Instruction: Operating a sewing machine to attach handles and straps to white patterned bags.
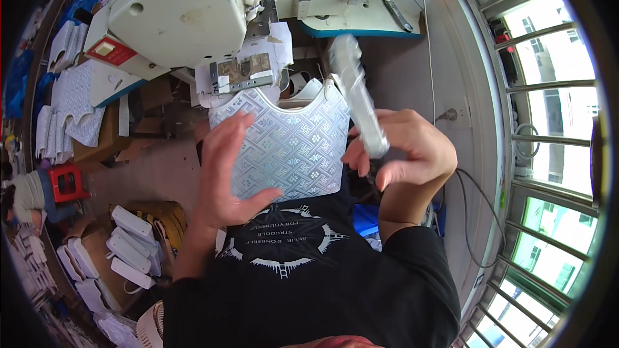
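A silver-white handbag (290, 145) with a woven lattice and flower pattern stands against my front, below the sewing machine (187, 13). Its curved upper edge lies by the machine's metal work plate (242, 74). My left hand (222, 177) is at the bag's left side, thumb and fingers spread wide over the panel. From the bag's upper right corner area, a pale strap (358, 93), seemingly wrapped in clear plastic, slants down, blurred by motion. Its lower end passes in front of the half-curled fingers of my right hand (416, 148). The right thumb stands apart from the strap, pressing on nothing visible.
Patterned cut pieces (74, 103) lie at the left beside cardboard. White strap-like parts (132, 245) are piled lower left. A person sits near a red stool (68, 182). A cutter knife (396, 13) rests on the machine bed. A wall and barred windows (548, 116) line the right.
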{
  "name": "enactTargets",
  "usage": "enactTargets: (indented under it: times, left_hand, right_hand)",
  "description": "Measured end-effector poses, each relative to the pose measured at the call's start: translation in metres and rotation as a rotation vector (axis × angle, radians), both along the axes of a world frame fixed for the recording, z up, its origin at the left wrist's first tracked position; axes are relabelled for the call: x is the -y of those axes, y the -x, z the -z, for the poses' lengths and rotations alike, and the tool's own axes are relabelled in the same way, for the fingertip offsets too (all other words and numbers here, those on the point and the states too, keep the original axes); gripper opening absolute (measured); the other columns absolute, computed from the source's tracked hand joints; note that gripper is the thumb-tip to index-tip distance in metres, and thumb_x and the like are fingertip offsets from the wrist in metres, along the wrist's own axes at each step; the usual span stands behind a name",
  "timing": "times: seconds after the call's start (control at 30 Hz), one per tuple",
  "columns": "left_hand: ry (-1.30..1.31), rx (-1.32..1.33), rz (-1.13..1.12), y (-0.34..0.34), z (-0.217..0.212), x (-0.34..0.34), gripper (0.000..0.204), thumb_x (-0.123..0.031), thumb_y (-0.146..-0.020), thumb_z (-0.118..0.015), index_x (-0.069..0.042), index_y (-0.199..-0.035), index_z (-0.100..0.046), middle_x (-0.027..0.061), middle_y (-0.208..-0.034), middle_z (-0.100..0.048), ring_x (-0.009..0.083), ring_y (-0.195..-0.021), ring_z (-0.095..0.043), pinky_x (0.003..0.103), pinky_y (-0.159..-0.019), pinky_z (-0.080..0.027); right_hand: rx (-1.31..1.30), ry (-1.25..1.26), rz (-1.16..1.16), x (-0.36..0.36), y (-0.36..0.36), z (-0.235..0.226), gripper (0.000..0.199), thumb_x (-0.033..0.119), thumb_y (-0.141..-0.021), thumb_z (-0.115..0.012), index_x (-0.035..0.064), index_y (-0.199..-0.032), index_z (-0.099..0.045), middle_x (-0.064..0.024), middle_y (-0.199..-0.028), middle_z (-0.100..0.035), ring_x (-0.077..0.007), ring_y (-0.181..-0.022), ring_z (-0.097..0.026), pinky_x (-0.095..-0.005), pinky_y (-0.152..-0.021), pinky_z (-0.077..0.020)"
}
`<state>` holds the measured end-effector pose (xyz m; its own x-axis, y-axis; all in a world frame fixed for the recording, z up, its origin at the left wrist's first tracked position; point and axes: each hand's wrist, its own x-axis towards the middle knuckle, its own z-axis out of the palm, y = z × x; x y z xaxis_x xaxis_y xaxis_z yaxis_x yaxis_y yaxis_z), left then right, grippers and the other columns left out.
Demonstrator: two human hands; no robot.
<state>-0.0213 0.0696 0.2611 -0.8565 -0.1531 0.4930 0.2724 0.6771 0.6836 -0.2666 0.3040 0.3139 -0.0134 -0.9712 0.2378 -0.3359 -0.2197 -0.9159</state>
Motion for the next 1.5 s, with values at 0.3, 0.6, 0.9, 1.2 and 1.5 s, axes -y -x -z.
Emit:
enactTargets:
  times: [0.3, 0.6, 0.9, 1.2, 1.5]
  left_hand:
    - [-0.242, 0.585, 0.780, 0.058, -0.019, 0.016, 0.045, -0.017, -0.090, -0.079, 0.001, -0.128, -0.063, 0.0118, -0.093, -0.070, 0.0195, -0.087, -0.069, 0.037, -0.087, -0.056]
    - [-0.824, 0.705, 0.335, 0.067, -0.006, 0.004, 0.016, -0.015, -0.103, -0.063, -0.001, -0.108, -0.067, 0.0019, -0.075, -0.063, 0.0098, -0.066, -0.063, 0.029, -0.068, -0.051]
    - [-0.733, 0.775, 0.497, 0.050, 0.017, -0.004, 0.020, -0.017, -0.104, -0.060, -0.001, -0.110, -0.068, 0.0012, -0.083, -0.062, 0.0070, -0.076, -0.059, 0.026, -0.069, -0.046]
    - [-0.711, 0.756, 0.407, 0.056, 0.017, 0.001, 0.027, -0.025, -0.107, -0.057, 0.000, -0.104, -0.068, 0.0019, -0.083, -0.063, 0.0086, -0.079, -0.059, 0.028, -0.071, -0.048]
    - [-0.762, 0.491, 0.258, 0.052, 0.022, -0.010, 0.034, -0.023, -0.114, -0.046, 0.002, -0.100, -0.064, 0.0033, -0.068, -0.061, 0.0100, -0.063, -0.057, 0.026, -0.063, -0.048]
  right_hand:
    - [-0.079, 0.183, 0.295, -0.047, 0.049, -0.001, 0.043, 0.041, -0.086, -0.084, 0.0034, -0.076, -0.065, -0.0060, -0.069, -0.062, -0.0217, -0.068, -0.063, -0.0358, -0.068, -0.0442]
    - [-0.046, 0.066, 0.744, -0.036, -0.033, 0.002, 0.053, 0.020, -0.104, -0.063, -0.0037, -0.150, -0.049, -0.0150, -0.136, -0.066, -0.0204, -0.106, -0.065, -0.0371, -0.095, -0.0506]
    - [0.455, 0.291, 0.856, 0.051, 0.023, 0.057, 0.047, 0.025, -0.111, -0.050, 0.0010, -0.152, -0.051, -0.0196, -0.140, -0.065, -0.0307, -0.128, -0.064, -0.0422, -0.109, -0.0490]
    - [0.025, -0.119, 0.429, 0.048, -0.049, 0.047, 0.027, 0.007, -0.106, -0.060, -0.0034, -0.129, -0.069, -0.0154, -0.113, -0.076, -0.0195, -0.108, -0.071, -0.0323, -0.091, -0.0565]
    - [0.389, -0.032, 0.675, 0.061, -0.041, 0.056, 0.023, 0.000, -0.101, -0.066, -0.0075, -0.122, -0.070, -0.0146, -0.105, -0.077, -0.0142, -0.098, -0.072, -0.0253, -0.085, -0.0576]
